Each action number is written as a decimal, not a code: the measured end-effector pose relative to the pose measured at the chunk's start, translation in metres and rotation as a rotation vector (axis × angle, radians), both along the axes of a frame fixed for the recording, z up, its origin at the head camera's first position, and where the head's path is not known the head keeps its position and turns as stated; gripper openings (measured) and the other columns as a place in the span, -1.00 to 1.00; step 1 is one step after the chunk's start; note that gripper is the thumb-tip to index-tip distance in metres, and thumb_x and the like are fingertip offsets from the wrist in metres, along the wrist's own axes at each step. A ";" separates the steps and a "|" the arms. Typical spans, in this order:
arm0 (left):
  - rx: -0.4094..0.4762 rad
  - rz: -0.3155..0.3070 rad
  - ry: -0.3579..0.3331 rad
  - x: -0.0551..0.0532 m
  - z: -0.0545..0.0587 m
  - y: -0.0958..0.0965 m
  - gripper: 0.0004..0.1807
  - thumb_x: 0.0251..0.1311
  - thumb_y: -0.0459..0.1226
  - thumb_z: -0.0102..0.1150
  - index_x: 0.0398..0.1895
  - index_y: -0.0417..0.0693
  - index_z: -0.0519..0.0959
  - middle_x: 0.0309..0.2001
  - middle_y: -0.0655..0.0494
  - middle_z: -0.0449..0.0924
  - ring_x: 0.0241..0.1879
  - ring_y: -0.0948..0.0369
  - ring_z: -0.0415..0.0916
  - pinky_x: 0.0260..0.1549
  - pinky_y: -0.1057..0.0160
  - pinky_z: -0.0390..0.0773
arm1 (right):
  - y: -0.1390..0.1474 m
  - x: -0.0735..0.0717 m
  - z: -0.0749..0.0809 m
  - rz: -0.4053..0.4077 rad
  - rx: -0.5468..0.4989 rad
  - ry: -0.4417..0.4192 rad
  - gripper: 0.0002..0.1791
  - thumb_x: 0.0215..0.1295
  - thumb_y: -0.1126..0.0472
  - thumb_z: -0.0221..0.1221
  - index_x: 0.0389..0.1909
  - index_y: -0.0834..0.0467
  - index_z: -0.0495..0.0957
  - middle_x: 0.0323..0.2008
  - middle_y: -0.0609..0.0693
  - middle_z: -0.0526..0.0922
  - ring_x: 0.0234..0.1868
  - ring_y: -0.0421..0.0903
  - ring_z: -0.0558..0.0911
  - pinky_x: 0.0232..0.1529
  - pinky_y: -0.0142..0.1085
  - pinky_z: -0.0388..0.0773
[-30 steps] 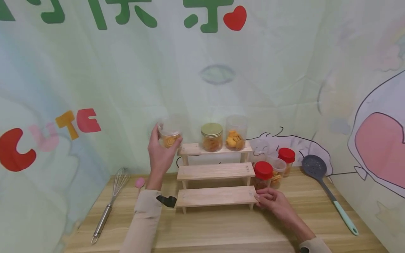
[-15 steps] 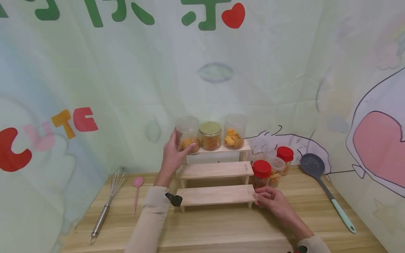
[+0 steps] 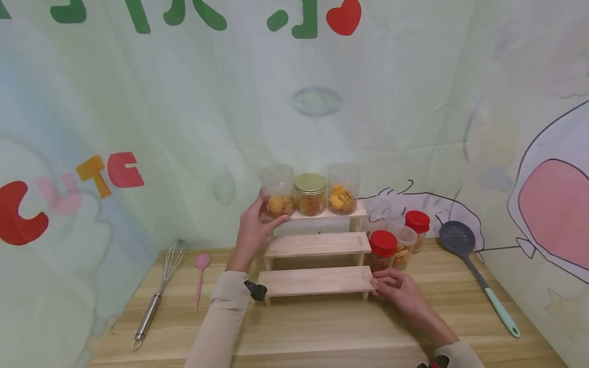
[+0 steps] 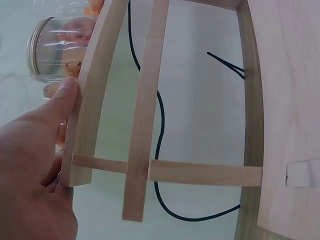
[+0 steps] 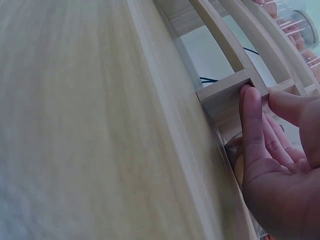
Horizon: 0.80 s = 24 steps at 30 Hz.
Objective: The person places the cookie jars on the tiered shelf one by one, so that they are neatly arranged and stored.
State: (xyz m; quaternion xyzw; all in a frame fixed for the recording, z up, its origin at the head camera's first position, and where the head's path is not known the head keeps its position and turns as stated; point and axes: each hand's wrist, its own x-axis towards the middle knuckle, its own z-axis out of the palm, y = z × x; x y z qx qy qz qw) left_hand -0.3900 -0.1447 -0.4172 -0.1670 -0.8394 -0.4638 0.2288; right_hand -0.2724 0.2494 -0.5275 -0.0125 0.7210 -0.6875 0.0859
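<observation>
A three-step wooden riser stands on the table. On its top step are a clear jar of cookies at the left, a gold-lidded jar in the middle and another clear jar at the right. My left hand is at the left jar, fingers round its left side. Its thumb lies low in front, along the top step's edge, as the left wrist view shows too; the other fingers are mostly hidden there. My right hand pinches the right end of the bottom step between thumb and fingers.
Right of the riser stand two red-lidded jars, the nearer jar and the farther jar, with a clear tub between them. A skimmer lies at the right, a whisk and pink spoon at the left.
My left hand has brought its jar from the left onto the top step, beside the gold-lidded jar. Its thumb has since slid down to the step's edge. The right hand has stayed put.
</observation>
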 end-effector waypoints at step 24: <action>0.242 0.036 -0.080 0.037 -0.033 -0.005 -0.02 0.32 -0.13 0.55 0.67 -0.19 0.23 0.62 -0.19 0.32 0.62 -0.09 0.29 0.56 -0.02 0.37 | -0.001 0.002 0.002 0.002 0.025 0.070 -0.45 0.53 0.25 0.32 0.31 0.54 0.43 -0.04 0.09 0.84 -0.16 -0.20 0.82 -0.02 -0.28 0.78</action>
